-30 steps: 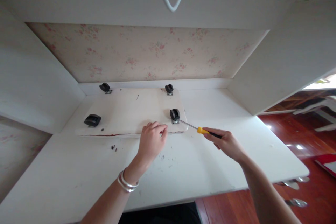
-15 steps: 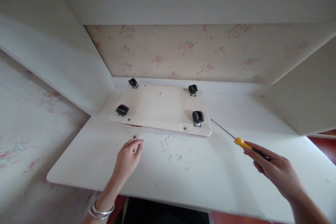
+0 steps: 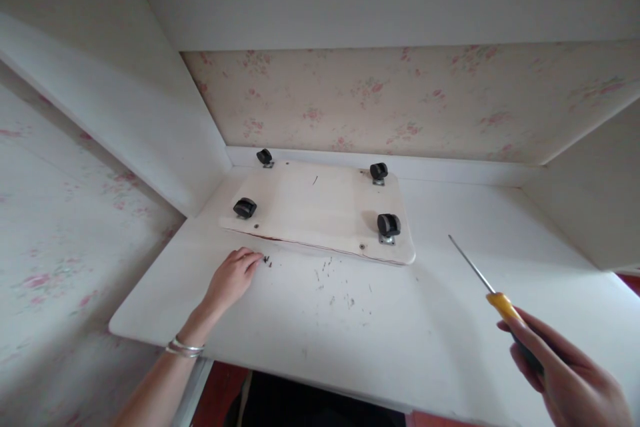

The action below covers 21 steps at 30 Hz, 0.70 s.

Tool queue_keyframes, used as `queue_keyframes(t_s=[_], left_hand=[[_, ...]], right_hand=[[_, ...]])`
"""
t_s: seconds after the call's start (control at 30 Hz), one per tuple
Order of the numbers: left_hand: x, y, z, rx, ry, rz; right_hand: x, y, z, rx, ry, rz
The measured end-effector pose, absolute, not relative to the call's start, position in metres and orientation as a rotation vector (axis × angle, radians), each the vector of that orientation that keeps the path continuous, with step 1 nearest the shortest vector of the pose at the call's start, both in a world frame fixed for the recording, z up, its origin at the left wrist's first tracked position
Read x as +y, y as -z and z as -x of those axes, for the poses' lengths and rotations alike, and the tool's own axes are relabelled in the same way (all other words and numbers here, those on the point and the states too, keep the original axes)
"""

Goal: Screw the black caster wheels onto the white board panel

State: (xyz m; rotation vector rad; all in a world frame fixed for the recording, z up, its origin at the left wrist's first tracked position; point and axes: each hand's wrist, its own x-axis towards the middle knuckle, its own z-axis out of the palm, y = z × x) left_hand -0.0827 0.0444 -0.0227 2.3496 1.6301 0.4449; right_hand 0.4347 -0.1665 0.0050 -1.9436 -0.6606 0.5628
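My right hand is wrapped round the yellow and black handle of a screwdriver. Its metal shaft points up and left, clear of the board. My left hand rests low over the table, fingertips pinched together beside a few small dark screws. Whether one is between the fingers is too small to make out. Just beyond lies a white board with rounded corners. Black swivel casters stand wheel-up at its corners, among them a near right caster and a near left caster.
Dark crumbs and marks are scattered over the white tabletop in front of the board. A white side panel rises on the left, and flowered wallpaper covers the back. An overhead white panel crosses the top.
My left hand has shifted up to the small screws and its fingers have come together there. My right hand has drawn the screwdriver right and down, away from the board. The view has shifted slightly.
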Motion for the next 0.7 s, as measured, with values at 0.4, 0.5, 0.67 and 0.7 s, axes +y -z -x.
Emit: queue_keyframes(t_s=[0.4, 0.5, 0.67, 0.7], left_hand=[[0.048, 0.02, 0.081, 1.554, -0.359, -2.403], [0.05, 0.021, 0.084, 1.576, -0.363, -2.344], [0.051, 0.023, 0.084, 1.588, -0.421, -2.263], [0.051, 0.024, 0.083, 1.589, -0.426, -2.254]], right_hand=[[-0.175, 0.004, -0.427, -0.562, -0.586, 1.955], [-0.174, 0.003, -0.424, -0.589, -0.58, 1.952], [-0.176, -0.002, -0.418, -0.618, -0.588, 1.946], [-0.177, -0.002, -0.418, -0.616, -0.589, 1.947]])
